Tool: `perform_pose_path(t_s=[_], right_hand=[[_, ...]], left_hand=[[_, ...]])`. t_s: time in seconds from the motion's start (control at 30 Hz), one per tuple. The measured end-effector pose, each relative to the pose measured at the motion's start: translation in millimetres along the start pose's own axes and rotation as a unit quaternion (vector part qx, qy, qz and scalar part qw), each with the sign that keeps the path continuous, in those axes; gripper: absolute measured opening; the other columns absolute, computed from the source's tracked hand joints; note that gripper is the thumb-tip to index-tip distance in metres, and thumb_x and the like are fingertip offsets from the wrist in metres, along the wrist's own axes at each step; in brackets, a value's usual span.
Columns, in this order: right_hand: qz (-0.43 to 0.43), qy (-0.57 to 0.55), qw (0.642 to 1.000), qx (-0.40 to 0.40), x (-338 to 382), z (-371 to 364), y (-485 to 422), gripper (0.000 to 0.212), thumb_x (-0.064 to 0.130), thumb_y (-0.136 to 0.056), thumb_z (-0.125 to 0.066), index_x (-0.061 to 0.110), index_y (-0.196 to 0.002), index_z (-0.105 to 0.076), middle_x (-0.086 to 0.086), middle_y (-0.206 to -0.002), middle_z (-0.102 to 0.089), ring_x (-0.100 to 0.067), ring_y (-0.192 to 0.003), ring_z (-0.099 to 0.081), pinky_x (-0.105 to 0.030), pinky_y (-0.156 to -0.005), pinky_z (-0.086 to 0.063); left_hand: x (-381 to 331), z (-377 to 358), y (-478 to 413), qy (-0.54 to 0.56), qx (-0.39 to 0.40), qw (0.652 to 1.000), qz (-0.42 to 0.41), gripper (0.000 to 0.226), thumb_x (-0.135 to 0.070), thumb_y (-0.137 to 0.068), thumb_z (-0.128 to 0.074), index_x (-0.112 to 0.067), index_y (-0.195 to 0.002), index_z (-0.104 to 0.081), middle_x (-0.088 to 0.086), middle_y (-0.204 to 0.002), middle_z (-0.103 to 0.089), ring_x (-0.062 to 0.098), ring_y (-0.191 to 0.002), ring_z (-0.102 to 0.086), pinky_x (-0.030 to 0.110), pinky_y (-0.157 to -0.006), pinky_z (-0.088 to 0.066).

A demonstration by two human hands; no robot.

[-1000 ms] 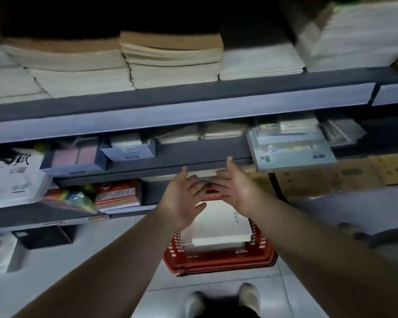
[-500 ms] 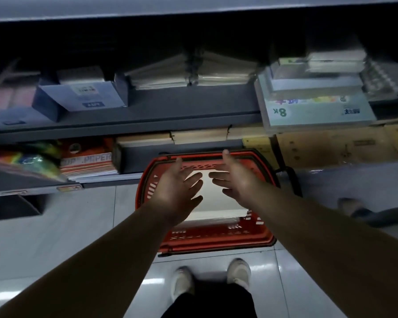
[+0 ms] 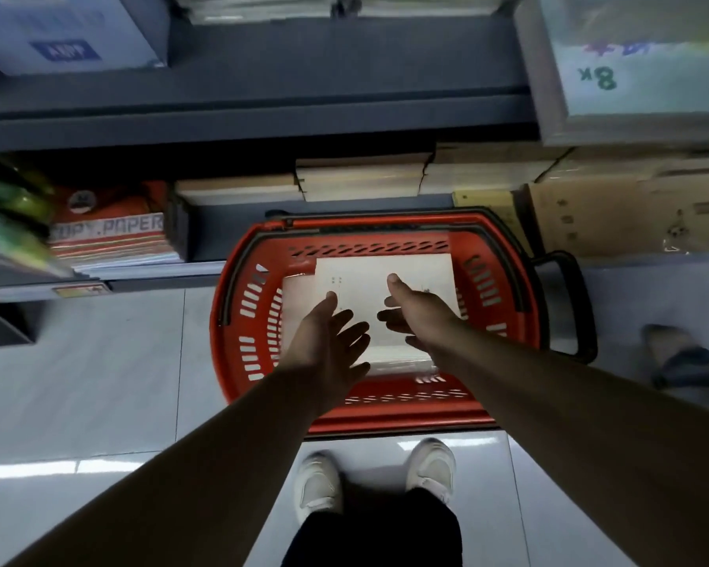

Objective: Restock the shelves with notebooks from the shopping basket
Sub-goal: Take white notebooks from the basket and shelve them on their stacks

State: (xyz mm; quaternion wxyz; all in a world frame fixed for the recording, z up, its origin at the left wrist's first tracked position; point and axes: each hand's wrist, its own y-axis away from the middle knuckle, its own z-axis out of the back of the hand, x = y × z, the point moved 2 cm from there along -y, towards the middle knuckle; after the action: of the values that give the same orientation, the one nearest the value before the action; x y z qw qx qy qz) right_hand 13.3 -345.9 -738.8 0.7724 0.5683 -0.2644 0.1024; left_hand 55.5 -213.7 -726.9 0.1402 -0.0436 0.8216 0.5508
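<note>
**A:** Where were the notebooks (image 3: pixel 369 272) at that point?

**B:** In the red basket (image 3: pixel 238 354) on the floor (image 3: pixel 99 382), a white stack lying flat. A second pile showed partly from under its left side. The basket stood just in front of the bottom shelf (image 3: pixel 205 276).

**A:** And the hands?

**B:** Both were empty and spread wide. The left hand (image 3: pixel 328 341) hung over the near-left part of the stack and the right hand (image 3: pixel 418 317) over the near-right. The palms were turned toward each other and the fingers were straight. I couldn't tell whether any fingertip touched the paper.

**A:** So how should the pickup have gone?

**B:** My judgement: bring one hand down each side of the top stack, with thumbs on top and fingers tucked beneath. Take a modest bundle rather than the whole pile. The near edge looked glossy, perhaps plastic wrap, so it could slip, and a firm squeeze from both sides would have helped.

**A:** Anything to avoid?

**B:** Catching the basket's rim on the way up. I'd have lifted the bundle level and straight. The black handle (image 3: pixel 565 304) lay swung out to the right, clear of the path.
</note>
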Motion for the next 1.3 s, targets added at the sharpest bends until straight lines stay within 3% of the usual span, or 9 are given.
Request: perform_pose_path(t_s=[0.1,0.2,0.33,0.43,0.6,0.8,0.9,1.13,1.3], right_hand=[[0.112,0.188,0.975,-0.048,-18.3,0.6,-16.0,0.052,0.055,-0.096,-0.040,0.015,-0.126,-0.055,-0.002,-0.128,-0.060,-0.021,-0.116,-0.055,-0.035,-0.094,-0.043],[0.246,0.417,0.874,-0.046,-32.2,4.8,-31.7,0.050,0.049,-0.097,-0.044,0.017,-0.135,-0.045,-0.002,-0.134,-0.055,-0.021,-0.122,-0.050,-0.035,-0.094,-0.044],[0.283,0.564,0.775,-0.015,-46.1,5.6,-57.3,0.043,0.039,-0.094,-0.049,0.016,-0.131,-0.045,-0.005,-0.131,-0.051,-0.024,-0.120,-0.047,-0.035,-0.090,-0.042],[0.274,0.629,0.728,0.009,-60.0,2.4,-73.0,0.042,0.027,-0.091,-0.055,0.017,-0.130,-0.045,-0.006,-0.132,-0.047,-0.026,-0.123,-0.044,-0.037,-0.094,-0.044],[0.226,0.599,0.768,0.019,-75.5,2.0,-102.0,0.043,0.019,-0.097,-0.050,0.021,-0.140,-0.044,-0.008,-0.148,-0.034,-0.028,-0.133,-0.037,-0.042,-0.103,-0.040],[0.247,0.616,0.746,0.052,-66.4,13.2,-113.3,0.053,0.027,-0.081,-0.073,0.024,-0.131,-0.054,0.000,-0.137,-0.048,-0.022,-0.123,-0.049,-0.038,-0.091,-0.048],[0.243,0.632,0.732,0.072,-62.0,16.4,-116.5,0.047,0.036,-0.087,-0.068,0.023,-0.130,-0.056,-0.001,-0.140,-0.048,-0.023,-0.126,-0.047,-0.041,-0.096,-0.046],[0.244,0.576,0.777,0.069,-63.0,22.9,-116.3,0.032,0.032,-0.100,-0.050,0.022,-0.126,-0.063,0.000,-0.145,-0.048,-0.023,-0.131,-0.046,-0.035,-0.103,-0.039],[0.279,0.598,0.751,0.013,-63.2,17.1,-112.2,0.022,0.025,-0.099,-0.049,0.021,-0.108,-0.068,0.000,-0.109,-0.067,-0.022,-0.104,-0.059,-0.027,-0.071,-0.039]], left_hand=[[12.5,5.4,-23.8,0.006,-0.005,1.000,0.012,0.065,-0.057,-0.096,-0.038,-0.020,-0.149,-0.034,0.011,-0.153,-0.036,0.024,-0.144,-0.030,0.048,-0.115,-0.019],[21.2,9.3,-46.8,0.020,-0.011,1.000,0.019,0.067,-0.059,-0.095,-0.038,-0.020,-0.150,-0.031,0.011,-0.156,-0.031,0.025,-0.145,-0.027,0.048,-0.115,-0.020],[32.7,14.5,-77.4,0.071,-0.009,0.997,0.037,0.073,-0.060,-0.095,-0.036,-0.015,-0.152,-0.024,0.013,-0.157,-0.028,0.026,-0.146,-0.022,0.050,-0.116,-0.017],[45.7,21.1,-94.9,0.106,0.000,0.993,0.046,0.074,-0.058,-0.096,-0.035,-0.007,-0.150,-0.030,0.013,-0.147,-0.045,0.024,-0.141,-0.034,0.048,-0.116,-0.017],[66.4,28.8,-112.6,0.127,-0.013,0.989,0.075,0.061,-0.051,-0.099,-0.037,-0.001,-0.132,-0.049,0.018,-0.139,-0.051,0.028,-0.135,-0.043,0.041,-0.110,-0.029],[76.9,35.6,-117.8,0.123,-0.022,0.988,0.088,0.054,-0.047,-0.100,-0.038,0.000,-0.122,-0.054,0.016,-0.139,-0.053,0.028,-0.133,-0.046,0.040,-0.109,-0.032],[76.8,32.5,-118.8,0.099,-0.041,0.991,0.078,0.052,-0.043,-0.101,-0.039,-0.002,-0.132,-0.050,0.014,-0.137,-0.055,0.027,-0.130,-0.049,0.039,-0.103,-0.036],[79.7,33.0,-120.0,0.070,-0.053,0.994,0.066,0.039,-0.037,-0.104,-0.036,-0.008,-0.099,-0.062,0.009,-0.126,-0.063,0.020,-0.100,-0.062,0.035,-0.091,-0.042],[82.8,33.3,-120.6,0.062,-0.062,0.995,0.056,0.040,-0.038,-0.103,-0.038,-0.005,-0.113,-0.059,0.012,-0.132,-0.060,0.024,-0.120,-0.057,0.035,-0.091,-0.043]])
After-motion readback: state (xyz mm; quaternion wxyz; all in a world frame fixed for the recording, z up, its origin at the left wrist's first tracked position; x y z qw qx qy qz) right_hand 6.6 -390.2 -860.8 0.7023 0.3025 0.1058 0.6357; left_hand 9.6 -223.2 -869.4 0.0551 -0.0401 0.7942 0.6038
